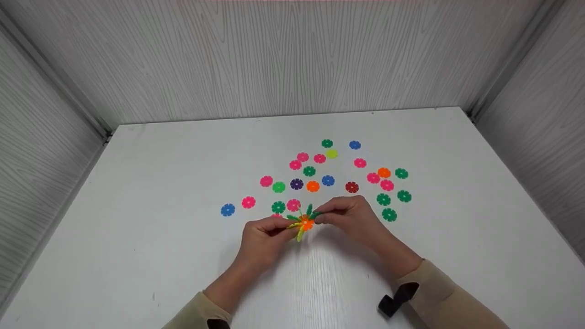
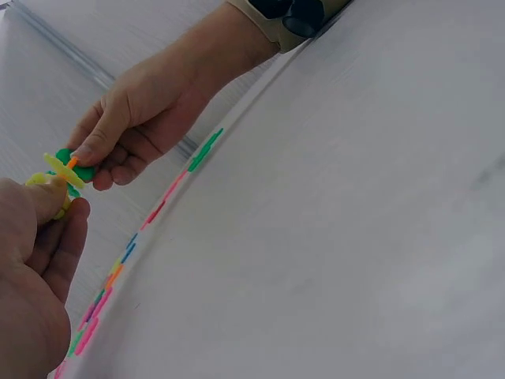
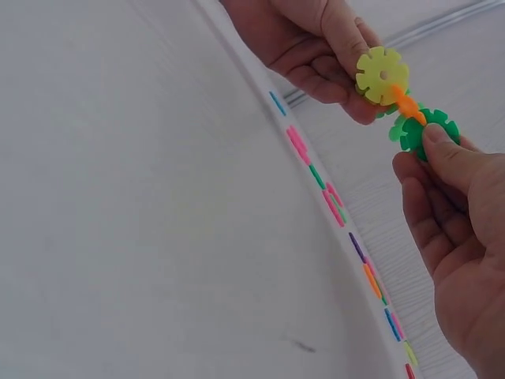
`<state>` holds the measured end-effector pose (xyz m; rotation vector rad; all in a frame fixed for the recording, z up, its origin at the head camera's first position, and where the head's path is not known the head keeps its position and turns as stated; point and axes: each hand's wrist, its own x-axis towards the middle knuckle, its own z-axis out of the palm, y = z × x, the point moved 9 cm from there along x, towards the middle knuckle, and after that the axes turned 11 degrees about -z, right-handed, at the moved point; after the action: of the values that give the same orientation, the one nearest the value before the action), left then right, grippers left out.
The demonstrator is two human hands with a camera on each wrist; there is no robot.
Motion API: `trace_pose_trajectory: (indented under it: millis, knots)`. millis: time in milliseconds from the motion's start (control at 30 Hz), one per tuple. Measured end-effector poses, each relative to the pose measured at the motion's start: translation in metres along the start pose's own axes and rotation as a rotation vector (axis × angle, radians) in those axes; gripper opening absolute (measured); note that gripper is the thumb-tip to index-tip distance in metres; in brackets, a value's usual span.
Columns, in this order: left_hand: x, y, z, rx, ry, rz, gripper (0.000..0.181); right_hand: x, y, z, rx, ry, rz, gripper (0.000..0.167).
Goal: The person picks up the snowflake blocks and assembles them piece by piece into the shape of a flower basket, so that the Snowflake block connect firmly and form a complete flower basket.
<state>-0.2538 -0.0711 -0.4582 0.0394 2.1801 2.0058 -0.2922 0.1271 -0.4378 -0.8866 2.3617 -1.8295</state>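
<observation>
Tan sleeves (image 1: 450, 294) come nearest, a black device (image 1: 387, 306) at the right cuff. Over the counter (image 1: 160, 256) is a joined cluster of notched discs (image 1: 307, 225) (orange at its middle): the left hand (image 1: 263, 242) pinches a yellow disc of it between its fingers, the right hand (image 1: 355, 220) a dark green one. Loose discs (image 1: 325, 182), pink, green, blue and more, lie scattered beyond.

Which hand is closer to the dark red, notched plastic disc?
Right. In the head view, the right hand shows just below the dark red, notched plastic disc, while the left hand is farther off, below and leftward.
</observation>
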Motion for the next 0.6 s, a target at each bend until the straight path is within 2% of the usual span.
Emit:
trace_pose_trajectory:
  millis: [167, 267, 367, 467, 600]
  knots:
    - [-0.001, 0.004, 0.0, 0.032, -0.004, 0.038, 0.017, 0.002, 0.002, 0.0, -0.002, -0.031, -0.009, 0.02]
    - [0.0, 0.004, -0.001, 0.035, 0.011, 0.046, 0.017, 0.003, 0.005, -0.009, -0.024, -0.044, -0.007, 0.027]
    - [0.001, 0.003, -0.004, 0.046, 0.043, 0.049, 0.016, 0.002, 0.013, -0.03, -0.053, -0.025, 0.042, 0.035]
    - [0.001, 0.004, -0.006, 0.053, 0.057, 0.061, 0.016, -0.001, 0.025, -0.055, -0.097, -0.012, 0.117, 0.034]
    - [0.001, 0.004, -0.006, 0.047, 0.053, 0.061, 0.017, -0.012, 0.038, -0.083, -0.188, -0.072, 0.202, 0.03]
